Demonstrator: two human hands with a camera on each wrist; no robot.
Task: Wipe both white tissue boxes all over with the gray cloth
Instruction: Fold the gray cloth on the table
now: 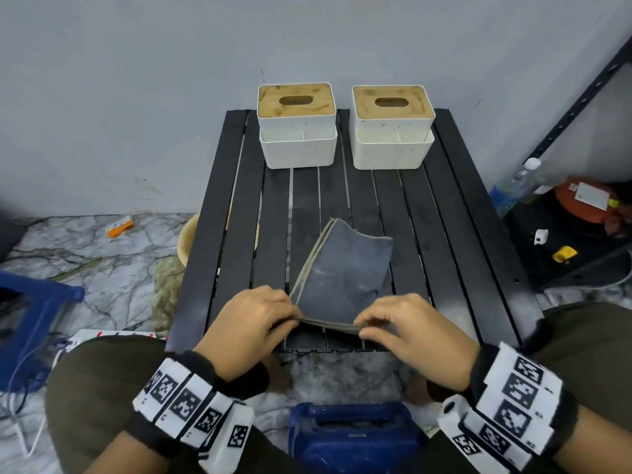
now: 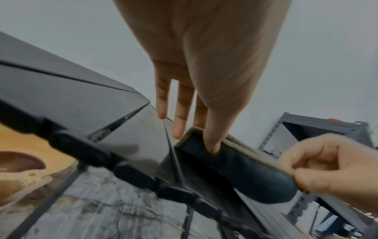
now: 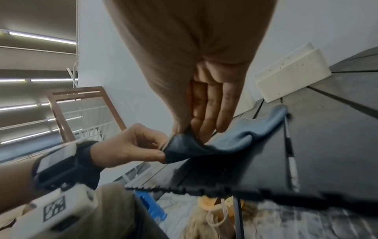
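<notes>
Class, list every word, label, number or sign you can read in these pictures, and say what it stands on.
No text can be read.
Wristbands: black-and-white square code markers only, no letters.
Bottle: blue label, too blurred.
Orange container: white label, too small.
Orange packet on the floor: print too blurred.
Tissue boxes: no print seen.

Left hand point(image 1: 251, 321) and right hand point(image 1: 412, 328) side by side, each grip pinched.
</notes>
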